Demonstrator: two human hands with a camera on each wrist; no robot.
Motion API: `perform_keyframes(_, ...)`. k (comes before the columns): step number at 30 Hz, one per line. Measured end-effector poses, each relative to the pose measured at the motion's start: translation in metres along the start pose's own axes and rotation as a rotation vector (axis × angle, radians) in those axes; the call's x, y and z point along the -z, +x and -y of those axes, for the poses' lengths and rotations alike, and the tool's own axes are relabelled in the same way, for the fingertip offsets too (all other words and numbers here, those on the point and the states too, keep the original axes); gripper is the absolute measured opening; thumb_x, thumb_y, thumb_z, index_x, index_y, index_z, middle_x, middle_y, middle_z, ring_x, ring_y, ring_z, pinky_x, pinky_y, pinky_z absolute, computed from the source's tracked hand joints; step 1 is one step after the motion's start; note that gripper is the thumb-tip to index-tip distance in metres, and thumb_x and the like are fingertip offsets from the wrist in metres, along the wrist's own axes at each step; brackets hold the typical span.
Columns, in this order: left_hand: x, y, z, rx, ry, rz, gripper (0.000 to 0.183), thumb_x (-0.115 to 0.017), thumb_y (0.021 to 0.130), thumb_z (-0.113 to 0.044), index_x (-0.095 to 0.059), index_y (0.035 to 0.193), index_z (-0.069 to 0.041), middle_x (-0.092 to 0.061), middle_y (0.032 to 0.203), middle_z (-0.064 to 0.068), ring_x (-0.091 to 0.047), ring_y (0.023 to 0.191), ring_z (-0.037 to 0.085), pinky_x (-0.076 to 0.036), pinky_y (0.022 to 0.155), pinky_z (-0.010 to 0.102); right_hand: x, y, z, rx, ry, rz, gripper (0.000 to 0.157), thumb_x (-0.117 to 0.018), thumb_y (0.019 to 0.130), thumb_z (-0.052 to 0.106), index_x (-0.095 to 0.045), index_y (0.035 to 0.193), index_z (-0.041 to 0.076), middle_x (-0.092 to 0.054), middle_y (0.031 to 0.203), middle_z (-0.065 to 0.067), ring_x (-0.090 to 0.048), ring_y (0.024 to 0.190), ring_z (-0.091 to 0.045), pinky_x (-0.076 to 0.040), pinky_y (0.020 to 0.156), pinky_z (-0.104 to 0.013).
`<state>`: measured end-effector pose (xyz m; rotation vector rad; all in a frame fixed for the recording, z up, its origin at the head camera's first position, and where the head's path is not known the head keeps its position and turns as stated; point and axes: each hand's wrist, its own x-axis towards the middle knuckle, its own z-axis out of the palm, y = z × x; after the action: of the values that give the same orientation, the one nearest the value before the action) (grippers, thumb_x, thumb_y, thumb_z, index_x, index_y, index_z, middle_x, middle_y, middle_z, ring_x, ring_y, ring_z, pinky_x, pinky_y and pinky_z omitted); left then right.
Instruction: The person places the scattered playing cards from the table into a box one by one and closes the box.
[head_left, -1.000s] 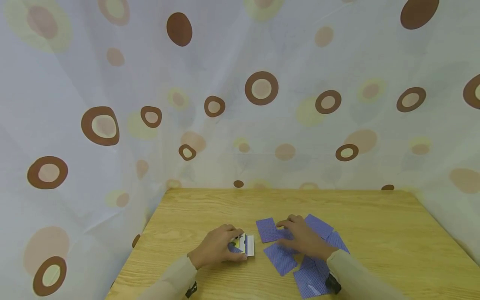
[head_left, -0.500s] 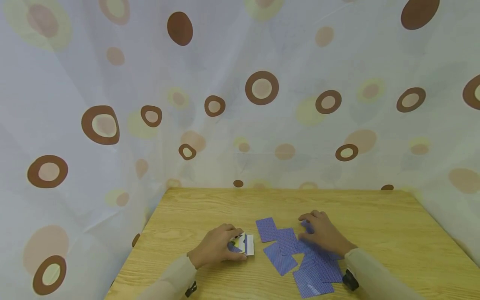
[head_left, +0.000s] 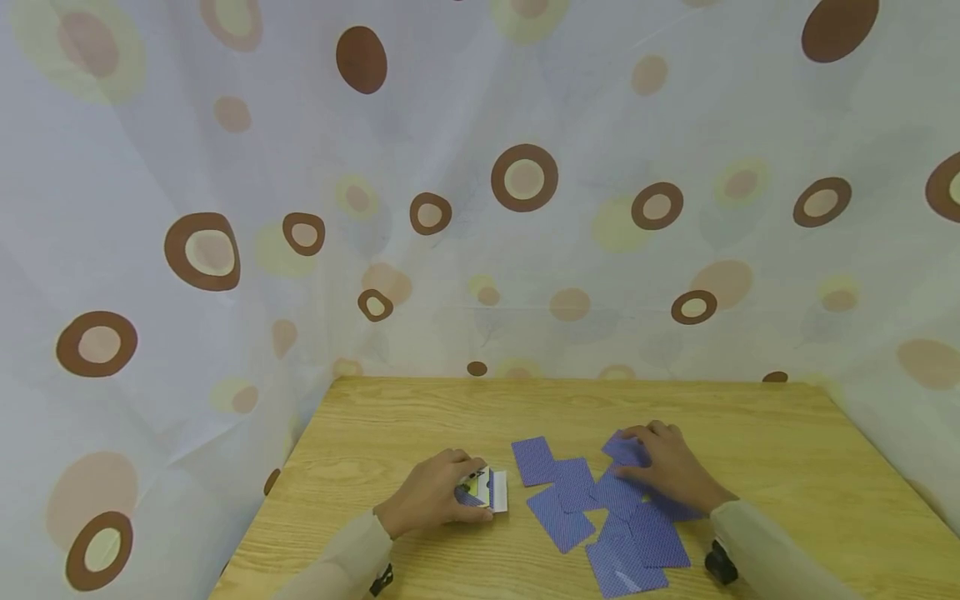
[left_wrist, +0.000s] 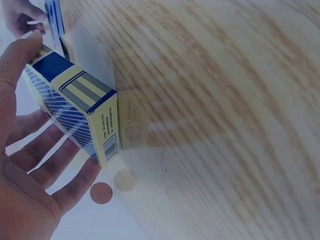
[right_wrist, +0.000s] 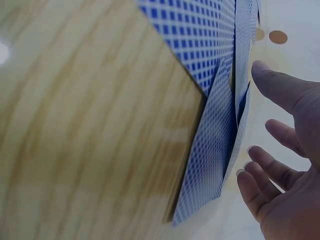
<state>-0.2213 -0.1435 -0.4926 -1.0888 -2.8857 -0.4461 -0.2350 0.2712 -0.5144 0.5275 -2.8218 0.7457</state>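
Note:
My left hand [head_left: 431,493] grips a playing card box [head_left: 472,490], which lies on the table left of the cards. In the left wrist view, thumb and fingers span the blue-and-cream card box [left_wrist: 106,132], its barcode end toward the camera. A white flap [head_left: 500,492] stands out from its right end in the head view. Several blue-checked playing cards [head_left: 561,518] lie backs up, spread and overlapping. Over their right part is my right hand [head_left: 671,471], fingers loosely bent and holding nothing. The right wrist view shows its fingertips [right_wrist: 257,65] close above the playing cards [right_wrist: 212,142].
The wooden table [head_left: 420,417] carries the box and the cards. A white curtain [head_left: 450,125] with brown and yellow spots hangs behind and along both sides. Dark wrist straps [head_left: 720,562] show at both sleeves.
My right hand has moved right across the spread, uncovering the cards in its middle. My left hand and the card box have stayed in place.

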Motion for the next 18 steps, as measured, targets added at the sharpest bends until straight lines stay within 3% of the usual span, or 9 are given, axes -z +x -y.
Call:
perform_keyframes(5,0.0001,0.0004,-0.0003,-0.007,0.0,-0.004,0.08,-0.075,0.083,-0.067,-0.064,0.139,-0.011,-0.065,0.126,0.004,-0.06,0.105,0.013,-0.052,0.08,0.025,0.0008,-0.0028,-0.007,-0.037,-0.013,0.026,0.073,-0.084,0.082,0.049,-0.064,0.131,-0.001,-0.06,0.112,-0.014,-0.052,0.103,-0.034,-0.046,0.084,-0.055)
perform_keyframes(10,0.0,0.0001,-0.0002,-0.019,0.0,-0.01,0.08,-0.075,0.084,-0.066,-0.064,0.139,-0.01,-0.065,0.126,0.005,-0.061,0.106,0.015,-0.053,0.08,0.026,0.0009,-0.0053,-0.0105,-0.072,-0.052,0.042,0.077,-0.085,0.08,0.052,-0.065,0.129,-0.004,-0.058,0.108,-0.014,-0.049,0.095,-0.032,-0.046,0.08,-0.051)
perform_keyframes(18,-0.0006,-0.0004,0.001,-0.023,-0.001,-0.007,0.079,-0.074,0.084,-0.067,-0.064,0.139,-0.011,-0.066,0.125,0.005,-0.062,0.106,0.015,-0.053,0.08,0.026,0.0063,-0.0064,-0.0083,-0.079,-0.055,0.025,0.074,-0.087,0.079,0.047,-0.067,0.124,-0.007,-0.057,0.103,-0.014,-0.049,0.092,-0.031,-0.045,0.078,-0.052)
